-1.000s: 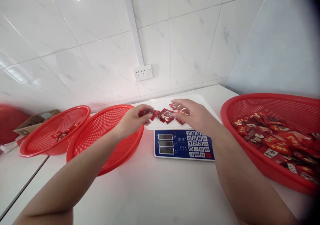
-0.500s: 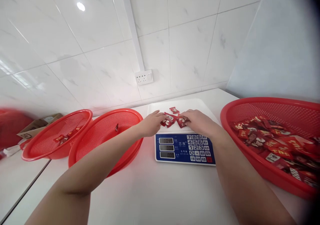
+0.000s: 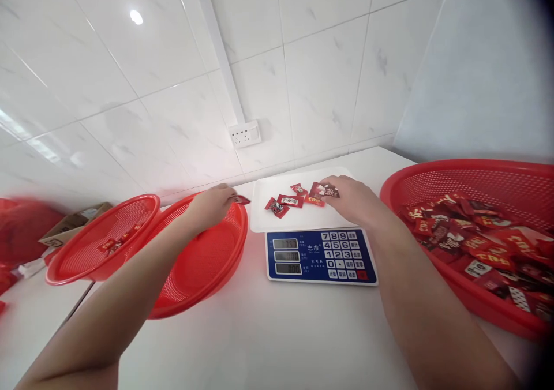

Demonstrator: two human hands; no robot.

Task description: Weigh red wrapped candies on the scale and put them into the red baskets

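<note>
My left hand (image 3: 212,205) is over the middle red basket (image 3: 186,297), its fingers pinched on a small red candy packet (image 3: 241,199). Above the scale's white pan (image 3: 264,222), my right hand (image 3: 348,197) grips a dark red-brown candy packet (image 3: 325,191) by its edge. Several other red wrapped candies (image 3: 291,201) lie on the pan, some partly under the packet in my right hand. The scale's blue panel (image 3: 311,266) faces me, with keys on the right and lit readouts on the left.
A large red basket (image 3: 396,188) full of mixed wrapped candies stands at the right. Another red basket (image 3: 64,274) with a few packets is at the left, a cardboard box (image 3: 69,225) behind it. A wall socket (image 3: 244,134) sits above the table.
My left hand has moved left from the pan to the middle basket, carrying a packet. My right hand stays over the pan, its packet now lifted slightly. The candies there are more spread out.
</note>
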